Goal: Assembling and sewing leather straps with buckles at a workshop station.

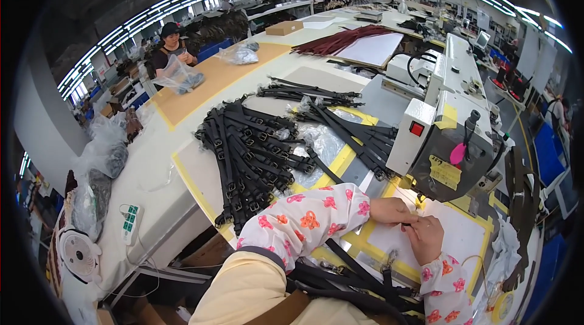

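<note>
In front of the sewing machine (450, 136), my left hand (392, 210) and my right hand (427, 237) meet with their fingers closed. A small black piece (405, 225) shows between the fingertips, mostly hidden; whether it is a strap end I cannot tell. Both hands are just below the needle area, over a white work surface edged with yellow tape (365, 241). Left of my left sleeve lies a large pile of black buckled straps (246, 148). More black straps (359, 270) lie below my hands, close to my body.
Maroon strips (344, 39) lie on the far table. Plastic bags (182, 79) rest on a tan board (213, 82), beside which a person (173, 51) sits. At the left are a white fan (79, 256) and a power strip (130, 224). Dark brown strips (519, 215) hang at the right.
</note>
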`<state>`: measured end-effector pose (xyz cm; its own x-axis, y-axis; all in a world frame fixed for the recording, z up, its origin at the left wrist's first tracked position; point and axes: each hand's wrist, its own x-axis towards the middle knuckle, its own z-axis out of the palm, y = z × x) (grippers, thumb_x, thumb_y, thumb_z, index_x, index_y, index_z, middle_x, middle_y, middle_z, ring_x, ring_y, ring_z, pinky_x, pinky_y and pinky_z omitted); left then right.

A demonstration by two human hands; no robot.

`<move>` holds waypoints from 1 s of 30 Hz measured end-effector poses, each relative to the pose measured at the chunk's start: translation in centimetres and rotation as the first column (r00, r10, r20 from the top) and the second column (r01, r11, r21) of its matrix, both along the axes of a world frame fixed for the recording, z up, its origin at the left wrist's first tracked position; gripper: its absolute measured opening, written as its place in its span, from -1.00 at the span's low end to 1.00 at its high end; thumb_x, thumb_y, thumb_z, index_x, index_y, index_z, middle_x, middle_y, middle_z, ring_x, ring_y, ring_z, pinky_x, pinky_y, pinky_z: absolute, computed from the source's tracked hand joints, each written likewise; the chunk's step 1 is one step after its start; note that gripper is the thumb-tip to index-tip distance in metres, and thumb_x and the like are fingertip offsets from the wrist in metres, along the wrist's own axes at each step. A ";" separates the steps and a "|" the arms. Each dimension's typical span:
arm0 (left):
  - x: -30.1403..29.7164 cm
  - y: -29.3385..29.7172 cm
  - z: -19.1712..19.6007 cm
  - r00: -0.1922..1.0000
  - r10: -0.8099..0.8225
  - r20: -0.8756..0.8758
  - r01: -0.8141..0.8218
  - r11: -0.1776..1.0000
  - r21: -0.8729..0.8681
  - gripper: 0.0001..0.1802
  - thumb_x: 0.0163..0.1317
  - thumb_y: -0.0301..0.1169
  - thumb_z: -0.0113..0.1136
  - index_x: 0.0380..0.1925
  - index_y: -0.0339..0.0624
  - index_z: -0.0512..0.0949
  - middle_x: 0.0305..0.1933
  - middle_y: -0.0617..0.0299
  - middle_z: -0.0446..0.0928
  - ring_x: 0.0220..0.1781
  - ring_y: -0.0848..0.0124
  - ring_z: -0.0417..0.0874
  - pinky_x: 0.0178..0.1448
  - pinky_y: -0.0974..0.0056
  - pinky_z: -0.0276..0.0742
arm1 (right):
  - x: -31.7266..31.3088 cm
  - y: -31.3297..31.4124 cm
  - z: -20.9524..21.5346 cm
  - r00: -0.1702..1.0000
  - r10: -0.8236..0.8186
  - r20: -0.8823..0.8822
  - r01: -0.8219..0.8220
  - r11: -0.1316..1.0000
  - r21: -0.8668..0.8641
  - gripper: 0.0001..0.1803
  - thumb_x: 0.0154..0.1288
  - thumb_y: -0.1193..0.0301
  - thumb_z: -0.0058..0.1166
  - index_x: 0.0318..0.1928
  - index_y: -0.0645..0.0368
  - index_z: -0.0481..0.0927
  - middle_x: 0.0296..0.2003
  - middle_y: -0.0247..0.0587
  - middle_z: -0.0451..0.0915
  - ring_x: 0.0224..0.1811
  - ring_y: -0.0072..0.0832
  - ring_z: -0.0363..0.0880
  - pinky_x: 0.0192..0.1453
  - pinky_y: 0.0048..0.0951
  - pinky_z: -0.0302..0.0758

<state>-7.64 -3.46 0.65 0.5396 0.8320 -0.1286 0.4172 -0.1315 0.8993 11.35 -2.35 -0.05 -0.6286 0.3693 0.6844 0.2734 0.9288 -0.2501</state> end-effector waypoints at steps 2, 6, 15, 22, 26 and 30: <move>-0.1 0.0 -0.2 1.000 0.006 0.002 -0.006 1.000 -0.016 -0.49 0.29 -0.04 -0.10 -0.56 -0.27 0.51 -0.70 0.25 0.42 -0.64 0.50 0.38 -0.51 0.34 0.29 | 0.5 0.5 -0.9 0.998 0.050 -0.048 -0.057 0.989 -0.135 -0.82 -0.13 0.50 0.26 -0.47 0.25 0.53 -0.48 -0.17 0.58 -0.44 -0.33 0.51 -0.30 -0.36 0.44; -0.1 -0.2 -1.0 0.999 -0.036 -0.019 0.038 0.991 0.128 -0.60 0.25 -0.14 0.01 -0.56 -0.26 0.49 -0.67 0.28 0.45 -0.61 0.53 0.41 -0.50 0.36 0.31 | 0.9 1.2 -1.1 0.999 0.035 -0.003 -0.025 0.653 -0.757 -0.77 -0.03 0.40 0.30 -0.41 0.28 0.56 -0.52 -0.18 0.58 -0.56 -0.50 0.49 -0.45 -0.47 0.42; 0.0 0.0 -1.1 0.984 -0.177 -0.011 0.177 0.983 0.039 -0.73 0.25 -0.25 0.01 -0.43 -0.25 0.48 -0.60 0.32 0.49 -0.55 0.57 0.47 -0.45 0.41 0.35 | 2.0 2.5 0.2 0.922 0.304 0.242 0.063 0.497 -0.866 -0.72 0.19 0.28 0.11 -0.42 0.30 0.61 -0.66 -0.31 0.51 -0.61 -0.65 0.41 -0.48 -0.57 0.37; 0.5 -1.0 -0.9 0.987 -0.144 -0.065 0.151 0.982 0.116 -0.73 0.23 -0.25 0.02 -0.39 -0.25 0.53 -0.56 0.25 0.51 -0.55 0.50 0.48 -0.42 0.36 0.37 | 2.7 1.7 0.5 0.941 0.295 0.165 0.029 0.415 -0.909 -0.74 0.24 0.31 0.06 -0.42 0.27 0.63 -0.68 -0.39 0.46 -0.62 -0.72 0.33 -0.52 -0.60 0.29; 0.0 -1.4 -1.4 0.992 -0.110 -0.064 0.126 0.922 0.365 -0.75 0.18 -0.26 0.07 -0.38 -0.25 0.53 -0.50 0.05 0.55 -0.49 0.26 0.57 -0.39 0.25 0.41 | 2.7 1.5 -0.4 0.953 0.248 0.176 0.037 0.480 -0.877 -0.75 0.21 0.31 0.09 -0.45 0.25 0.62 -0.70 -0.43 0.43 -0.61 -0.75 0.25 -0.54 -0.58 0.21; -1.3 -1.1 -0.8 0.991 0.027 -0.128 0.036 0.883 0.468 -0.78 0.18 -0.26 0.06 -0.27 -0.14 0.53 -0.52 0.01 0.51 -0.48 0.11 0.56 -0.41 0.20 0.43 | 1.1 2.4 -0.5 0.976 0.184 0.120 -0.025 0.634 -0.773 -0.76 0.17 0.31 0.11 -0.44 0.26 0.60 -0.70 -0.19 0.46 -0.67 -0.58 0.30 -0.56 -0.47 0.26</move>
